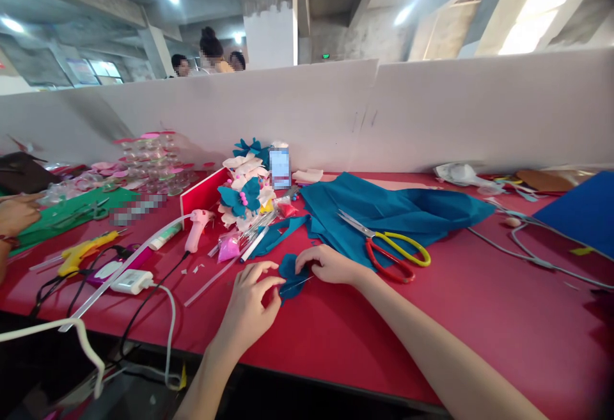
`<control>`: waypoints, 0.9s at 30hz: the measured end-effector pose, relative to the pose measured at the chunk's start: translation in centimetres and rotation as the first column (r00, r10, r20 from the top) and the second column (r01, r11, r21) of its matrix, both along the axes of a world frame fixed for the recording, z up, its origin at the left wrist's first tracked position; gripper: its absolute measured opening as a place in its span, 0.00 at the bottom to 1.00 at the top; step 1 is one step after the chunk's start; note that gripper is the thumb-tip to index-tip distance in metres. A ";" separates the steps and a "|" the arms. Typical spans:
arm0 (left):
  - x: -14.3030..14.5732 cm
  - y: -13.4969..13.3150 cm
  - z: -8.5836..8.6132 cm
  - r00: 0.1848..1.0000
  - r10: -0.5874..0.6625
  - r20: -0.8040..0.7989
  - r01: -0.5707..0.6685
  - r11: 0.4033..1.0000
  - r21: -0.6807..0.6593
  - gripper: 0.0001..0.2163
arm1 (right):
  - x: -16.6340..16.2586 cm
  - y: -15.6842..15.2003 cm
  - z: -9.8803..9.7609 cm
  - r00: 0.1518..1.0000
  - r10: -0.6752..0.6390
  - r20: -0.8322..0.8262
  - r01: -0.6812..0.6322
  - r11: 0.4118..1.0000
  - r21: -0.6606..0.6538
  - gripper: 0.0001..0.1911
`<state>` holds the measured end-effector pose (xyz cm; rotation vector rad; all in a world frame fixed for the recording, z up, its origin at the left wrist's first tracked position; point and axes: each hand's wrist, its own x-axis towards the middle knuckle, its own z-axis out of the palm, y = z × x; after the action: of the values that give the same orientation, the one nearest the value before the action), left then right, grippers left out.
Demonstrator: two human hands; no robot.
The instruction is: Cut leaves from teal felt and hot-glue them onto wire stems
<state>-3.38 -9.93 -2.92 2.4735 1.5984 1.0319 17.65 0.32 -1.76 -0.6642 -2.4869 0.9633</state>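
Note:
A small teal fabric piece with rounded lobes, like a petal (290,274), is between my two hands just above the red table. My left hand (252,302) curls at its left edge, with fingertips and thumb touching the fabric. From the right, my right hand (330,265) is closed in a pinch on the same piece. A thin pale line, perhaps a wire (303,281), crosses the fabric below the right fingers. Scissors with one red and one yellow handle (391,250) lie partly on a large teal cloth (355,206) beyond my right hand.
Left of my hands lie a pink glue gun (196,231), a yellow glue gun (86,252) and a white charger (132,281) with cables. Behind stand fabric flowers (244,196) and a phone (280,167). Another person's hand (19,215) is at far left.

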 end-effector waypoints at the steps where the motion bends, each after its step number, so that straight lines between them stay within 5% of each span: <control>1: -0.1 -0.2 0.1 1.000 -0.018 -0.024 0.017 1.000 -0.025 0.16 | 0.0 0.0 0.1 1.000 -0.003 0.002 0.003 1.000 0.003 0.27; 7: -0.6 -1.5 0.9 0.980 -0.078 -0.182 0.053 0.989 -0.139 0.27 | 0.0 -0.2 0.3 1.000 -0.002 0.006 0.002 1.000 0.011 0.27; 27: -1.3 -3.2 0.7 0.928 -0.060 -0.369 0.034 0.997 -0.075 0.21 | 0.1 0.0 0.0 1.000 -0.007 0.014 0.007 1.000 0.014 0.26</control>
<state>-4.72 -13.11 -2.26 2.7687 1.6137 0.5113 17.76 0.30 -1.76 -0.6772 -2.5000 0.9416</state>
